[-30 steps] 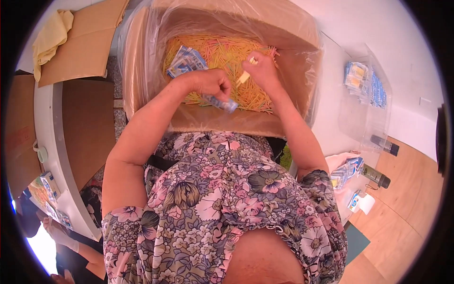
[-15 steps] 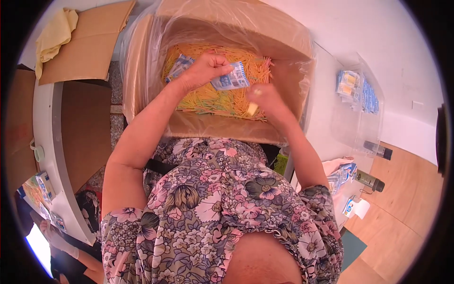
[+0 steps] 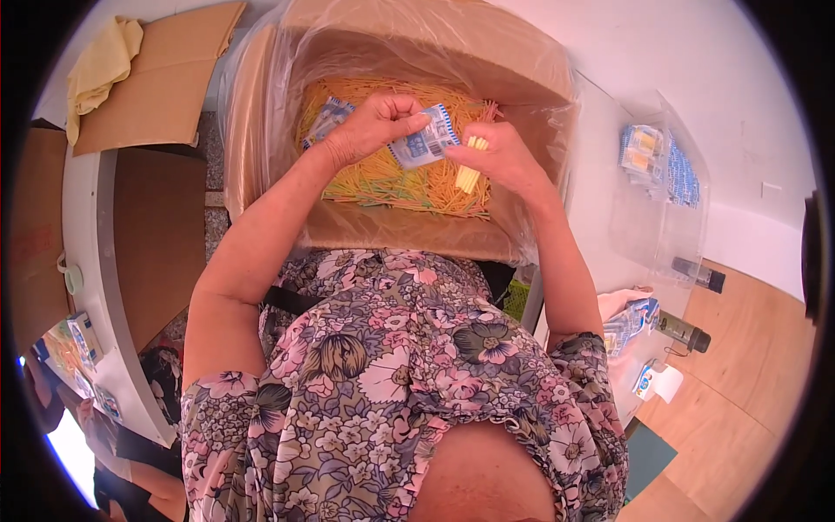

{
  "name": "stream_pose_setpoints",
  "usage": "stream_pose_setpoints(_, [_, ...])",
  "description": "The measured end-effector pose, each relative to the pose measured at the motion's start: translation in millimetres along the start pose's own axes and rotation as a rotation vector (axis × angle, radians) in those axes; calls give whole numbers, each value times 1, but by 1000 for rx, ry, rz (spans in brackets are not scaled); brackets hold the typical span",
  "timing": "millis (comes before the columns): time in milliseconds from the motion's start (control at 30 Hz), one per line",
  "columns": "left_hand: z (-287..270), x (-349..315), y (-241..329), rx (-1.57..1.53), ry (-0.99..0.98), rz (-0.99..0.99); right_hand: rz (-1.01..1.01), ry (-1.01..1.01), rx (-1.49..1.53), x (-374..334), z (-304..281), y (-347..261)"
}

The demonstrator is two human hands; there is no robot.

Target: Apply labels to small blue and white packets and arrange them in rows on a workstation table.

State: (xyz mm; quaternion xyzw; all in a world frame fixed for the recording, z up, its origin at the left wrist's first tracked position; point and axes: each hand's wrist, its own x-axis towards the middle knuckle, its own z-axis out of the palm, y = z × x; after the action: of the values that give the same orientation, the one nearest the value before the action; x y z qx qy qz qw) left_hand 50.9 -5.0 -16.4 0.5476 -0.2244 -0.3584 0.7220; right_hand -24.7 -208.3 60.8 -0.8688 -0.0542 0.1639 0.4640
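My left hand (image 3: 374,129) pinches a small blue-and-white clear plastic packet (image 3: 421,150) at its upper edge. Close beside that packet's right end, my right hand (image 3: 503,157) is closed around a short bundle of pale yellow sticks (image 3: 470,170), which stands out above and below the fingers. Both hands are over a cardboard box (image 3: 348,228) lined with clear plastic. Loose thin sticks (image 3: 383,187) in yellow, orange and green cover its bottom. More blue-and-white packets (image 3: 327,120) show left of my left hand, partly hidden by it; whether they are held or lying there I cannot tell.
A clear plastic bin (image 3: 644,217) with blue-and-white packets (image 3: 683,178) stands on the right. Near it are a dark bottle (image 3: 683,332) and a pink cloth (image 3: 616,306). At left, a cardboard flap (image 3: 174,74) carries a yellow cloth (image 3: 106,65); a co-worker's arm (image 3: 109,448) shows lower left.
My right hand, blurred before, has moved up slightly and is turned so the yellow bundle stands beside the packet. My left hand keeps its hold, almost in place. The co-worker's arm has shifted.
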Motion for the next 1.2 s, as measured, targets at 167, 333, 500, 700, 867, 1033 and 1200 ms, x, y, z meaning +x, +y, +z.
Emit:
stream_pose_setpoints(167, [4,2,3,-43,44,-1,198,151,316,6,5,-3])
stream_pose_setpoints(333, [4,0,-1,12,21,-55,289,134,636,5,10,17])
stream_pose_setpoints(500, [-3,-1,-1,84,128,49,307,46,682,-2,9,14])
stream_pose_setpoints(700, [2,0,3,27,131,8,133,237,907,2,-9,-7])
stream_pose_setpoints(867, [6,0,4,21,59,44,191,169,745,15,-14,-25])
stream_pose_setpoints(1033, [5,2,0,72,-1,24,85,338,329,26,-8,-15])
stream_pose_setpoints(1200, [5,-1,-2,62,51,-65,-98,330,-197,13,0,-44])
